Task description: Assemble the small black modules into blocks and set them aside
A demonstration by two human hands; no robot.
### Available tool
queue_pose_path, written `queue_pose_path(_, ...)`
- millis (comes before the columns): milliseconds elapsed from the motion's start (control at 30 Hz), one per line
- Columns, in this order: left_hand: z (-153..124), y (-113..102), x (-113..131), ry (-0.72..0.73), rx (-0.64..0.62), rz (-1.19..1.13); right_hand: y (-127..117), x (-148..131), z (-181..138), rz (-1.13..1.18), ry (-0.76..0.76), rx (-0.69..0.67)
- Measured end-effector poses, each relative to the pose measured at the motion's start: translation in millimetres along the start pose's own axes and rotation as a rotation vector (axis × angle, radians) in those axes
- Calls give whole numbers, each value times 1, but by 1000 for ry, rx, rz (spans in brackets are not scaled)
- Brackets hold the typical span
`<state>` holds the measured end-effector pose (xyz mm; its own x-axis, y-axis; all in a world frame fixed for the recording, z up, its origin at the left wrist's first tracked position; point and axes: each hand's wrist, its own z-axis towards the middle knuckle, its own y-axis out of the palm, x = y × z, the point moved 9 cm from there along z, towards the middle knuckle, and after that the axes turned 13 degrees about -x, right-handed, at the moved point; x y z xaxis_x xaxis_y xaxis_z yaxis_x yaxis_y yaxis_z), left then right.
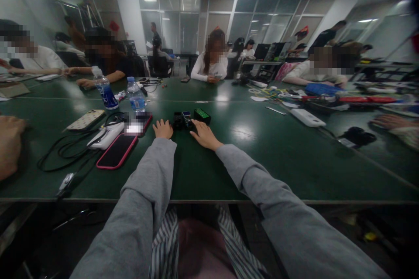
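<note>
My left hand (163, 129) lies on the green table with its fingers spread, just left of a small black block-shaped object (177, 120). Beside that block stands another small dark device (186, 116) with a pale top. My right hand (206, 135) reaches in from the right, fingers stretched out, its fingertips at or close to this device; whether they touch it I cannot tell. Behind those fingertips is a black box (202, 115) with a green top face. No object shows in either hand.
Left of my hands lie a pink-edged phone (117, 151), a white power strip (106, 135), cables and a patterned phone (85, 120). Two water bottles (136, 96) stand behind. At right are another power strip (307, 117), tools and wires. Other people's hands rest at both sides.
</note>
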<state>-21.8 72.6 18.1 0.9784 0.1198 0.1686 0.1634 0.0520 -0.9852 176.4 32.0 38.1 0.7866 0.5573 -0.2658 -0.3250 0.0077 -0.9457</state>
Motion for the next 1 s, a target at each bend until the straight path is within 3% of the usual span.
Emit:
queue_pose_path(300,-2,-1,1,-14,-4,2,2,12,-1,-22,103,14)
queue_pose_path(667,-2,-1,1,-11,-9,-6,-3,-6,-2,-21,-68,8)
queue_pose_path(1000,-2,-2,1,-12,-8,-12,-27,-1,-7,11,-19,191)
